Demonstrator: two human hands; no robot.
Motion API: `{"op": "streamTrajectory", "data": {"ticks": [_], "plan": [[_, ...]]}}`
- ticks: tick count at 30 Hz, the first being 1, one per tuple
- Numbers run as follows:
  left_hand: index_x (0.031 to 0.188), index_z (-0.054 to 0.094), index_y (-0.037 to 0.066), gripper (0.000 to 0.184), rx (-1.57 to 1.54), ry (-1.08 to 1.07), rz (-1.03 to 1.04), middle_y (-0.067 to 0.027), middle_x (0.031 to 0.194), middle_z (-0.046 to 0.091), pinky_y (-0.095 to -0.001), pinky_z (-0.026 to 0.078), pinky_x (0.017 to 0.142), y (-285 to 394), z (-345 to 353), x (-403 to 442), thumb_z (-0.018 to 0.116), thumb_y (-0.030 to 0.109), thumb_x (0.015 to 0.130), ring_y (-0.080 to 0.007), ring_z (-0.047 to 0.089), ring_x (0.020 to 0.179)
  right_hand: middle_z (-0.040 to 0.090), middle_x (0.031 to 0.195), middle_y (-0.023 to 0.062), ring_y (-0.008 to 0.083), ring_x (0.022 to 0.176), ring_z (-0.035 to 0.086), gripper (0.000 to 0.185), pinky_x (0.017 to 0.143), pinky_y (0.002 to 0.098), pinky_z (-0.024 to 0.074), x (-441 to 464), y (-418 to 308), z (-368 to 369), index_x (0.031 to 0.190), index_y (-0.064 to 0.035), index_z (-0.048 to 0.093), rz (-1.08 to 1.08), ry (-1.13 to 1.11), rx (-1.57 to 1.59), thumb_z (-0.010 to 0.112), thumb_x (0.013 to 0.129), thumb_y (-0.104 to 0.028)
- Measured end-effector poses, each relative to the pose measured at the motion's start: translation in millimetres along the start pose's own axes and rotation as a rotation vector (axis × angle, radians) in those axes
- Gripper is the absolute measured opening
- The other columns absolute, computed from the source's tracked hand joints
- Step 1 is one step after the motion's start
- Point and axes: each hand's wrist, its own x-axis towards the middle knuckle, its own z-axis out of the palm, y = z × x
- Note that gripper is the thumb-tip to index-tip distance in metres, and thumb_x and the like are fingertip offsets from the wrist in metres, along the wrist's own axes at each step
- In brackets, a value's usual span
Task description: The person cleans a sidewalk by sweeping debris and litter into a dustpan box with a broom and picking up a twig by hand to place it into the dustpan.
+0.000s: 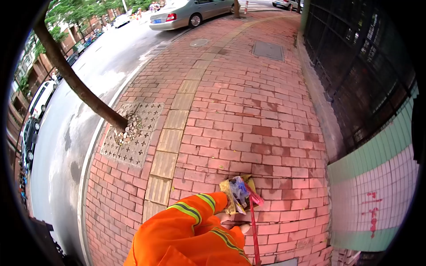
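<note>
A yellow dustpan-like scoop [227, 188] rests on the red brick pavement in the lower middle. Crumpled clear plastic litter [239, 189] lies in it. A red pole [254, 230] runs up from the bottom edge to pink-red bristles [256, 198] at the scoop's right side, like a broom. Both my arms wear orange sleeves with reflective bands. The left sleeve ends against the scoop's near left edge, and my left hand [224, 217] is mostly hidden, its fingers unclear. My right hand [244, 228] shows as a small closed part beside the pole; its grip is hidden.
A tree trunk [80, 86] rises from a perforated grate [146, 119] on the left. Beyond the kerb runs a road [66, 146] with parked cars. A silver car [191, 15] stands ahead. Along the right are a dark fence [355, 57] and a tiled wall [377, 190].
</note>
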Motion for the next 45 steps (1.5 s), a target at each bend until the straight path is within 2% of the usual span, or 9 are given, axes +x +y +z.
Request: {"op": "streamTrajectory", "data": {"ticks": [1,5,8,11,20,33,36,40,45], "plan": [[0.070,0.048,0.002,0.011,0.001,0.008,-0.006,-0.0074,0.061,0.048,-0.0350,0.046,0.054,0.5,1.3,-7.2,0.057,0.008,0.065,-0.0200,0.049,0.056,0.055,0.096,0.0171,0.0325,0.086,0.056,0.030,0.067,0.0417,0.0484,11.7,1.8,17.2,0.108,-0.0098,0.049,-0.016,0.051,-0.009,0.043,0.079,-0.017],[0.070,0.049,0.003,0.011,0.021,0.055,-0.040,-0.0078,0.062,0.049,-0.0362,0.046,0.055,-4.2,-5.8,-6.7,0.058,0.008,0.065,-0.0207,0.049,0.057,0.058,0.081,0.0175,0.0347,0.079,0.056,0.028,0.064,0.0457,0.0459,29.1,1.9,64.1,0.093,-0.0078,0.054,0.040,0.331,0.144,0.038,0.081,-0.027],[0.069,0.050,0.003,0.011,0.052,0.066,-0.052,-0.0080,0.062,0.050,-0.0371,0.047,0.056,-5.9,-10.4,-5.7,0.058,0.008,0.064,-0.0213,0.050,0.057,0.058,0.085,0.0179,0.0356,0.079,0.056,0.027,0.064,0.0466,0.0458,-28.6,-26.7,26.2,0.099,-0.0090,0.051,0.073,0.198,0.205,0.037,0.081,-0.024],[0.068,0.050,0.003,0.011,0.088,0.083,-0.073,-0.0083,0.062,0.050,-0.0380,0.047,0.057,-15.9,-21.3,-0.6,0.059,0.008,0.064,-0.0219,0.050,0.058,0.059,0.081,0.0158,0.0311,0.077,0.058,0.021,0.063,0.0428,0.0465,-25.1,-29.2,56.7,0.087,-0.0110,0.058,0.265,0.412,0.354,0.042,0.078,-0.022],[0.066,0.052,0.003,0.010,0.104,0.418,-0.227,-0.0091,0.063,0.052,-0.0408,0.048,0.059,-56.6,-50.2,-9.2,0.060,0.009,0.063,-0.0236,0.052,0.060,0.061,0.072,0.0085,0.0223,0.069,0.060,0.012,0.056,0.0354,0.0480,-93.7,16.6,125.4,0.070,-0.0091,0.062,0.215,0.583,0.608,0.053,0.069,-0.017],[0.063,0.055,0.004,0.009,-0.238,0.653,-0.534,-0.0102,0.065,0.055,-0.0447,0.050,0.061,-270.3,-161.7,133.4,0.063,0.009,0.063,-0.0262,0.054,0.063,0.062,0.070,0.0071,0.0207,0.069,0.061,0.018,0.056,0.0326,0.0473,-177.0,205.0,306.6,0.066,-0.0097,0.062,0.460,0.716,0.782,0.047,0.074,-0.015],[0.055,0.050,0.004,0.013,-0.022,1.020,-0.543,-0.0080,0.058,0.050,-0.0375,0.052,0.052,-351.9,-171.4,170.7,0.060,0.001,0.062,-0.0219,0.051,0.057,0.057,0.058,0.0068,0.0218,0.059,0.059,0.013,0.048,0.0322,0.0447,-185.2,235.4,357.0,0.063,-0.0105,0.061,0.549,0.819,0.805,0.050,0.070,-0.013],[0.064,0.041,0.001,0.022,0.295,1.255,-0.403,-0.0098,0.055,0.045,-0.0342,0.048,0.042,-523.5,-206.2,188.2,0.062,0.000,0.061,-0.0220,0.052,0.053,0.057,0.057,0.0062,0.0214,0.057,0.058,0.011,0.049,0.0321,0.0448,-220.6,282.2,403.2,0.062,-0.0106,0.060,0.643,0.801,0.872,0.051,0.069,-0.014],[0.065,0.035,0.002,0.024,0.724,1.194,-0.572,-0.0074,0.056,0.042,-0.0291,0.047,0.041,-608.9,-296.6,282.0,0.059,0.000,0.061,-0.0166,0.049,0.049,0.057,0.058,0.0081,0.0235,0.058,0.058,0.009,0.049,0.0334,0.0453,-229.8,322.5,476.9,0.062,-0.0088,0.059,0.840,0.784,0.988,0.052,0.067,-0.012]]}}
